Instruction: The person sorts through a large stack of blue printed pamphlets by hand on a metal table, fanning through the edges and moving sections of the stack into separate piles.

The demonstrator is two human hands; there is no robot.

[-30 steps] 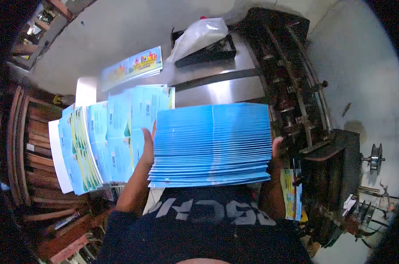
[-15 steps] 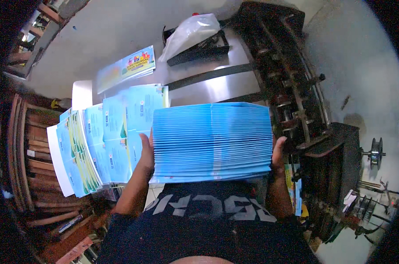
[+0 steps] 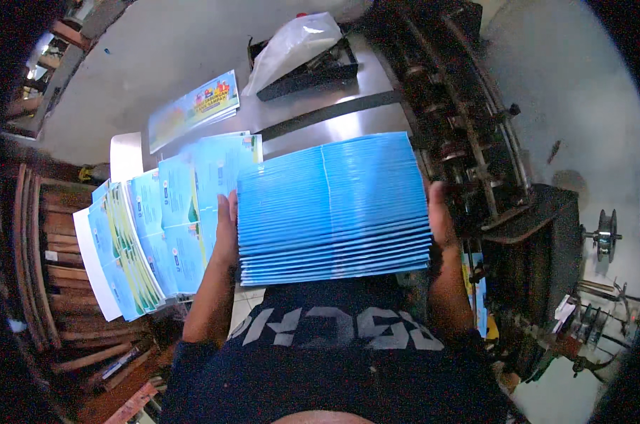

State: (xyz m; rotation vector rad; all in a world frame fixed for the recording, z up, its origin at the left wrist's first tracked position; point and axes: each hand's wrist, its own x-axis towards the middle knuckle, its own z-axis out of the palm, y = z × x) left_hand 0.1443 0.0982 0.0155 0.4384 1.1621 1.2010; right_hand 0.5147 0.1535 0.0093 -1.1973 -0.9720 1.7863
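A thick stack of blue folded sheets (image 3: 334, 208) is held in front of my torso, its many edges showing as fine layers. My left hand (image 3: 227, 230) presses on the stack's left end, thumb pointing up. At the opposite end, my right hand (image 3: 441, 218) grips it the same way. Most fingers of both hands are hidden behind or under the stack. Just left of it, overlapping blue printed sheets (image 3: 181, 194) with green and yellow edging lie spread on the metal table (image 3: 320, 145).
A small pile of printed covers (image 3: 196, 109) lies farther back. Behind the stack sits a black tray (image 3: 309, 81) with a white plastic bag (image 3: 295, 46) on it. A dark machine with rollers (image 3: 454, 134) stands at the right. Wooden slats (image 3: 76, 261) are at the left.
The stack has risen a little away from my body and tilted, its right end now farther up. Both hands have moved with it, and the whole view has shifted slightly.
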